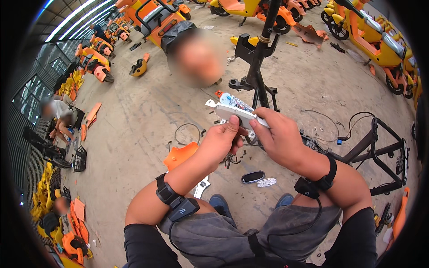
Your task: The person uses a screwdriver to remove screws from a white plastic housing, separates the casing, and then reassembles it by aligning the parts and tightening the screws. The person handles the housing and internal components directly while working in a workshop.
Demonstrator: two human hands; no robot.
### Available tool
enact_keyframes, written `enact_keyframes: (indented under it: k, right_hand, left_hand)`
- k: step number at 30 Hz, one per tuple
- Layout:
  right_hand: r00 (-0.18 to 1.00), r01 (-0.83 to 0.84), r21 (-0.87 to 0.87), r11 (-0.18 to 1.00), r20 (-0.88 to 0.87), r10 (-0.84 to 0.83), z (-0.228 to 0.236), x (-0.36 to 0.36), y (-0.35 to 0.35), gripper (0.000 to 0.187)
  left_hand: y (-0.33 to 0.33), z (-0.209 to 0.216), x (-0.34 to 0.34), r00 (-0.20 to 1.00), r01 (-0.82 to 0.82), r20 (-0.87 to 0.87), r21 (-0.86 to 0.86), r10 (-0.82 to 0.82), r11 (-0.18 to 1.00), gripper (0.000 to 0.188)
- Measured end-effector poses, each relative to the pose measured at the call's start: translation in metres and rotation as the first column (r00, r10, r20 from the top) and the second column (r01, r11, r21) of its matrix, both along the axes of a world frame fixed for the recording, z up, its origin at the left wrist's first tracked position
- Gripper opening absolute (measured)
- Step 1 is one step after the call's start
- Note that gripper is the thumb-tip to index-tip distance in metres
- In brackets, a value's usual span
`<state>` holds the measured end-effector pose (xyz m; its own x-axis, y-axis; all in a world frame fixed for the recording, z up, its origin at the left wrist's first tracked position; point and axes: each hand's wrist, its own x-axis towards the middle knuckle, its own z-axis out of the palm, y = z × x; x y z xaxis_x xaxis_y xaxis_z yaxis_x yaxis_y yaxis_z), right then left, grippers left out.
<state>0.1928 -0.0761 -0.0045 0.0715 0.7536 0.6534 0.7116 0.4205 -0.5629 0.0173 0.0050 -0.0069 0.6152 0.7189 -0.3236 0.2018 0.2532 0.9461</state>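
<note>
Holding a white plastic cover piece (236,112) in front of the black scooter frame (257,67), both hands clamped on it. My left hand (221,142) grips its lower edge, thumb pressed up against it; my right hand (279,134) wraps its right end. Below the piece, on the concrete floor (143,116): an orange panel (178,155) and a small dark oval part (253,177).

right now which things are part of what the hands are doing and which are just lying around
In hand:
left hand
right hand
white plastic part

Lying about:
orange panel
black frame
small oval pieces
loose cable
orange helmet
</note>
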Motion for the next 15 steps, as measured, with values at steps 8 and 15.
enact_keyframes:
  k: [8,15]
  right_hand:
    - [0.950,-0.117,-0.165,0.979,-0.306,0.062,0.005,-0.004,-0.004,0.023]
    - [0.998,-0.044,-0.331,0.942,0.020,0.054,0.011,0.014,-0.002,0.029]
  left_hand:
    - [-0.003,0.003,0.000,0.932,-0.171,0.333,0.066,0.139,0.983,0.056]
    - [0.004,-0.001,-0.007,0.998,-0.058,0.001,0.349,0.061,0.935,0.051]
